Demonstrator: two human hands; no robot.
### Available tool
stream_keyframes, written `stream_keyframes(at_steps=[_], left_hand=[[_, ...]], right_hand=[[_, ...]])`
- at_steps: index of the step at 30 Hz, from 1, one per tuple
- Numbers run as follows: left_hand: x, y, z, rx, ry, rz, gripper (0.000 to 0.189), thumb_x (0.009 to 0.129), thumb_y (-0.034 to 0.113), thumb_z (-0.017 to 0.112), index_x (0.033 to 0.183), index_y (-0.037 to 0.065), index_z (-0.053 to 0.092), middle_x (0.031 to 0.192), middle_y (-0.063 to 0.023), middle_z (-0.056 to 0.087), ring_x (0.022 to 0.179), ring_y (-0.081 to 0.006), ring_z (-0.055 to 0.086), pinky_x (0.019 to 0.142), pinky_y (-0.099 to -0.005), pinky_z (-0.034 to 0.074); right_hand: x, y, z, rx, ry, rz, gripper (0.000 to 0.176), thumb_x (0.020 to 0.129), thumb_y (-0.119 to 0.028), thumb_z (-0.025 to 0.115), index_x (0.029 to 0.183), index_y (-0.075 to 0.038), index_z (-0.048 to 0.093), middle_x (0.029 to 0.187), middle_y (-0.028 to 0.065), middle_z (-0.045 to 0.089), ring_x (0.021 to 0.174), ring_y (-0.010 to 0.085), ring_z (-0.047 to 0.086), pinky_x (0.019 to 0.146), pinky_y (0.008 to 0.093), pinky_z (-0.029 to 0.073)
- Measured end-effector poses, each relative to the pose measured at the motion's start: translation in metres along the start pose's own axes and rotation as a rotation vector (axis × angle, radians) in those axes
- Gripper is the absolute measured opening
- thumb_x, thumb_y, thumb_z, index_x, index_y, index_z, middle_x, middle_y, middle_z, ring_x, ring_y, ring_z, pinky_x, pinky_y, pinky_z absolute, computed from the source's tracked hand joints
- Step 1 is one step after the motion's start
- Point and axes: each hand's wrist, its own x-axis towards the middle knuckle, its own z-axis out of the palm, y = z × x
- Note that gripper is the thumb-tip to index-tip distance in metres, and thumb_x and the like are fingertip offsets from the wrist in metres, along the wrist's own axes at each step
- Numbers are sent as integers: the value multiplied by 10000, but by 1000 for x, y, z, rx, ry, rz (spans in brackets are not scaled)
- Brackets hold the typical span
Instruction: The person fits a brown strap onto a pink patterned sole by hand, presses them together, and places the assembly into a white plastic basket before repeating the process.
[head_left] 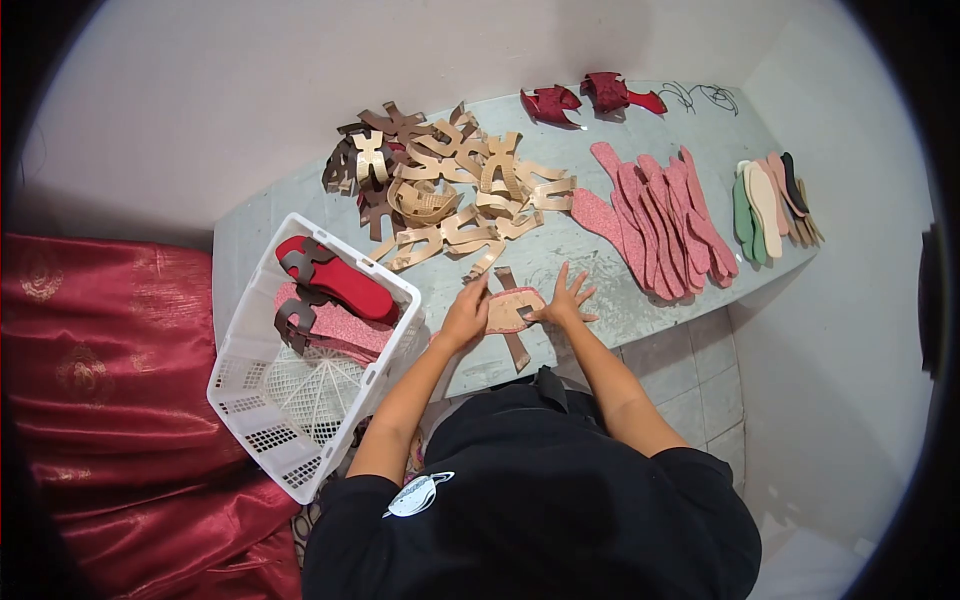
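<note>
Sole (508, 305) lay on table (548, 257) between left hand (466, 315) and right hand (562, 305).
Loose straps (498, 168) bounded it beyond, pink soles (650, 230) farther right, crate (315, 395) left. Long axis ran left to right, rounded end rightward; strap (518, 350) crossed it. Right hand was spread wide, thumb at sole; left was curled at sole, closure indeterminable.

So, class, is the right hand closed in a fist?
No, the right hand has its fingers spread, with its thumb at the sole.
</note>
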Motion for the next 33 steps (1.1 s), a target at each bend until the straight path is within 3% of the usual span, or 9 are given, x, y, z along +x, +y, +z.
stream_keyframes(at_steps=[2, 3, 6, 10, 16, 19, 24, 30, 33], left_hand=[[12, -7, 9, -331, 142, -337, 443, 797, 59, 502, 1230, 28, 411, 1010, -147, 531, 858, -236, 540, 767, -304, 449], [19, -6, 12, -462, 204, -390, 484, 778, 25, 538, 1243, 50, 406, 982, -120, 535, 812, -173, 533, 714, -255, 462], [30, -8, 18, -628, 190, -462, 517, 751, 9, 577, 1239, 47, 411, 990, -118, 530, 816, -160, 523, 707, -244, 466], [39, -26, 30, -600, 120, -414, 533, 714, 44, 635, 1208, 38, 436, 1004, -114, 522, 809, -161, 518, 695, -248, 470], [52, -30, 31, -191, 123, -334, 519, 667, 95, 702, 1133, 25, 486, 925, -93, 542, 722, -145, 525, 646, -250, 459], [60, -28, 27, -235, 9, -427, 406, 662, 83, 692, 1037, 11, 556, 834, -93, 560, 667, -140, 528, 617, -260, 456], [69, -21, 28, -167, 1, -323, 120, 704, 50, 633, 802, -17, 621, 777, -124, 565, 658, -176, 560, 598, -280, 451], [66, -5, 34, -142, 103, -154, 94, 746, 24, 575, 821, -22, 610, 750, -143, 588, 669, -207, 589, 608, -286, 467], [57, 8, 30, -318, 20, -301, 106, 765, 20, 551, 845, -25, 602, 772, -151, 620, 699, -201, 614, 639, -281, 476]], right_hand=[[0, 0, 0, -17, 7, -10, 1384, 399, -369, 856, 1330, -341, -168, 1390, 127, -251, 1275, 401, -168, 848, 739, 116], [0, 0, -1, -15, 8, -6, 1384, 399, -369, 856, 1330, -341, -168, 1390, 127, -251, 1275, 401, -168, 848, 739, 116], [-2, -2, -3, -21, 0, -1, 1389, 397, -370, 856, 1329, -337, -172, 1388, 127, -253, 1274, 402, -171, 845, 740, 116], [-4, -3, -4, 10, -8, 18, 1375, 409, -334, 858, 1333, -340, -160, 1391, 110, -256, 1279, 370, -187, 873, 729, 73], [-4, -3, -4, 21, -1, 16, 1362, 415, -340, 853, 1338, -341, -148, 1395, 106, -247, 1280, 373, -184, 874, 727, 78], [-5, -3, -5, 20, -4, 18, 1360, 410, -341, 854, 1340, -343, -138, 1395, 105, -248, 1279, 373, -185, 873, 728, 78], [-5, -4, -7, 17, -20, 18, 1354, 405, -339, 854, 1344, -346, -121, 1394, 105, -250, 1277, 375, -189, 873, 730, 72], [-4, -5, -7, 19, -28, 24, 1348, 410, -338, 852, 1344, -349, -119, 1394, 109, -249, 1274, 381, -192, 871, 733, 62], [-4, -5, -7, 24, -29, 17, 1349, 408, -338, 852, 1343, -349, -121, 1394, 110, -248, 1274, 380, -193, 872, 733, 62]])
